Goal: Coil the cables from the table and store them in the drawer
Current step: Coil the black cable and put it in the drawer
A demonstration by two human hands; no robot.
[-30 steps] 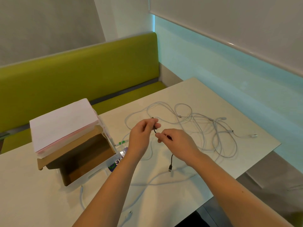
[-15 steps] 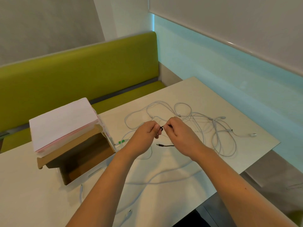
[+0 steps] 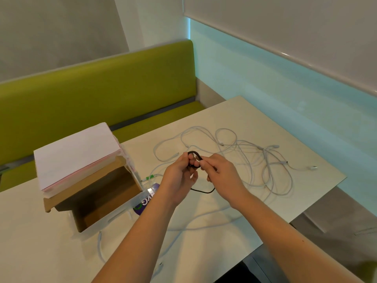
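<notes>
Both hands, left hand and right hand, pinch the thin black cable in a small loop. It looks light and soft. Holding it at the loop's crossing seems best.

- Looks like an office break area or a café-style booth, not a home.
- Long green padded bench with a straight backrest, fixed against the wall behind the table.
- Plain pale table with a smooth laminate-looking top and square edges.
- Grey partition panel above the bench, the sort used between office seating bays.
- Wide roller blind drawn down over a frosted, bluish glass wall on the right.
- Stack of paper on a cardboard box, and a loose tangle of white cables on the tabletop.
</notes>
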